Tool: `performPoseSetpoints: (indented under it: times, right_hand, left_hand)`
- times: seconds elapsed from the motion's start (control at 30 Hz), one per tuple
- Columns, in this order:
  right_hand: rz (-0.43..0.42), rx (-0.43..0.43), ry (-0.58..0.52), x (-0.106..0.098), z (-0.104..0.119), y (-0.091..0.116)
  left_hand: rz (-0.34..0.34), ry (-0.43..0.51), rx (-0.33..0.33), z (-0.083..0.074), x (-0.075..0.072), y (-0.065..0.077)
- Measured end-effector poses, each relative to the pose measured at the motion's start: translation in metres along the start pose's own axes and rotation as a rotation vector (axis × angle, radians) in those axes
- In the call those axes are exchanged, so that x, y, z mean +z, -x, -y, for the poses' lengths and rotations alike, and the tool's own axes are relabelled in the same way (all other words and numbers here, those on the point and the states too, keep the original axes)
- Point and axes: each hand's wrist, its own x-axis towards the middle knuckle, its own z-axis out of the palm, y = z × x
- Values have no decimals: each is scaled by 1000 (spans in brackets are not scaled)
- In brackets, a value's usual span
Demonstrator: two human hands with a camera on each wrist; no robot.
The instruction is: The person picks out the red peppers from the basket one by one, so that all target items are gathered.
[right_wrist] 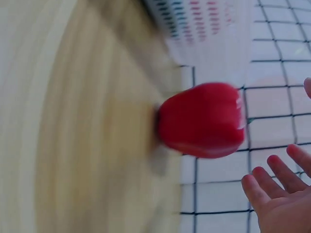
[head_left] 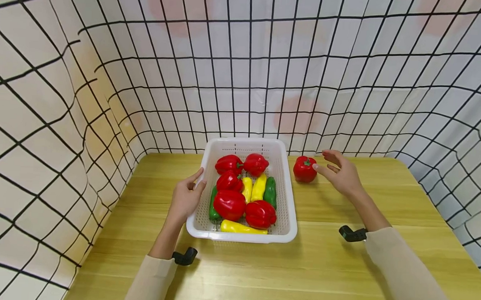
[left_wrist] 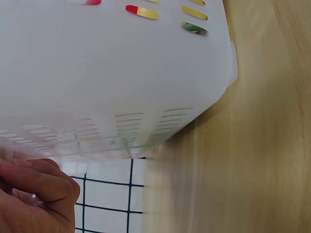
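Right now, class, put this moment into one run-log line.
left hand: grips white perforated basket by rim | right hand: beside red bell pepper on wooden table | contents: red bell peppers, yellow peppers, green peppers

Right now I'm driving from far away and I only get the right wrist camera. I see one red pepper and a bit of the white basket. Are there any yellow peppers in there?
Observer: Yes, three yellow peppers show inside the basket.
Operator: Cool! Is somebody holding the basket?
Observer: Yes, the left grip holds its left rim.
Operator: And where's my red pepper next to it?
Observer: From the head view, the lone red pepper stands outside the basket's right side, toward the far end.
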Motion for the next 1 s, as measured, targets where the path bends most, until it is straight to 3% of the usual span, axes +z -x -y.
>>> performPoseSetpoints:
  times: [0.37, 1.0]
  right_hand:
    - [75, -65, -47, 13, 45, 9]
    - [247, -143, -98, 76, 97, 19]
  left_hand:
    - [0, -7, -14, 2, 0, -1]
    - [11, 11, -26, 0, 0, -1]
